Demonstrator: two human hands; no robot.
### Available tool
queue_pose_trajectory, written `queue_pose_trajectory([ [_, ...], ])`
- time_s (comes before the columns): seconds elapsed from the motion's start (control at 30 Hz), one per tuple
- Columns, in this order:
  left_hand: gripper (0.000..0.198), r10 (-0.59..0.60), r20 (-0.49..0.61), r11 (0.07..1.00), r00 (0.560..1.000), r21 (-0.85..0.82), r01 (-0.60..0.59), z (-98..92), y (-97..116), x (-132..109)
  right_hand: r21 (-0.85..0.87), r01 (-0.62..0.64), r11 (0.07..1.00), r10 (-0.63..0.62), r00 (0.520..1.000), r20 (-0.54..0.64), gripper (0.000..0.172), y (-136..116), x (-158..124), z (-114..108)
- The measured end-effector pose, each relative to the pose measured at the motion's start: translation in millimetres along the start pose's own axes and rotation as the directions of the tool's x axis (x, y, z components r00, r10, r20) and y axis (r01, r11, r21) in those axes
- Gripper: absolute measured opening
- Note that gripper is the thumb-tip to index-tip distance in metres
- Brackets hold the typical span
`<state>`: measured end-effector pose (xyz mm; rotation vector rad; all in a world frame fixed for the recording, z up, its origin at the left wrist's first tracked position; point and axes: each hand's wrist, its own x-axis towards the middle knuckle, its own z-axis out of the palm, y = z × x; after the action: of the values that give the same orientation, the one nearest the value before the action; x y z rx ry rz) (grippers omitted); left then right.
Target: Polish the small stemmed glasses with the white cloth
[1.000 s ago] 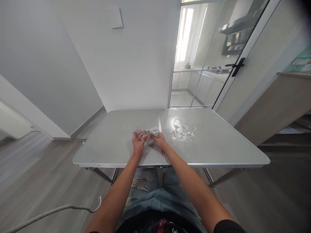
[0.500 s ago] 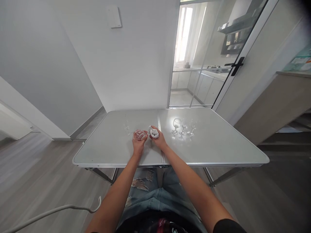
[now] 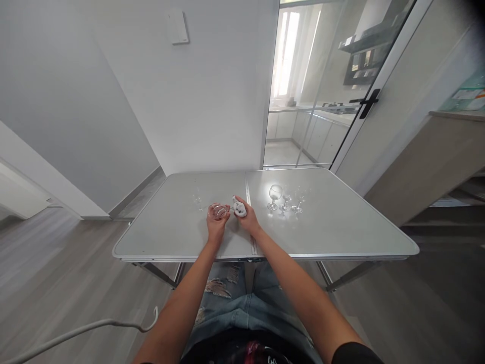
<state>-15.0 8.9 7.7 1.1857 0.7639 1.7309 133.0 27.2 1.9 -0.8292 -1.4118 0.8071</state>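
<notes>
White wall panel, far beyond the grip, bears a small mark at its lower corner; we cannot read it. Far off to the grip's right, a greenish pack has a pale label with an orange patch, its lettering too small for us. On the dark shirt, nearer us than the grip, we see a light figure resembling a 3. Around the grip: a round-bowled glass to the right, upright on the table, with two smaller stemmed glasses farther right; just beyond and left of the grip, a faint clear glass. A pale cable runs well below and left of the grip. The left hand closes around the bowl of a stemmed glass, tilted sideways above the table; the right hand clasps a bunched grey-white cloth at its stem end. The held bowl looks transparent and glossy, rosy where fingers show through; its foot is hidden.
</notes>
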Motion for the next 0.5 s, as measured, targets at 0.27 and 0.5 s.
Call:
queue_pose_trajectory([
  [0.27,0.051,0.014,-0.052,0.999,0.999,0.048,-0.012,-0.4,3.3,-0.5,-0.093,-0.103,0.99,0.103,0.995,-0.008,0.038,14.2,1.8,-0.8],
  [0.5,0.049,0.067,-0.063,0.993,0.996,0.104,-0.06,-2.1,2.5,0.1,-0.043,-0.104,0.994,0.101,0.993,-0.066,0.022,10.9,1.0,-1.2],
])
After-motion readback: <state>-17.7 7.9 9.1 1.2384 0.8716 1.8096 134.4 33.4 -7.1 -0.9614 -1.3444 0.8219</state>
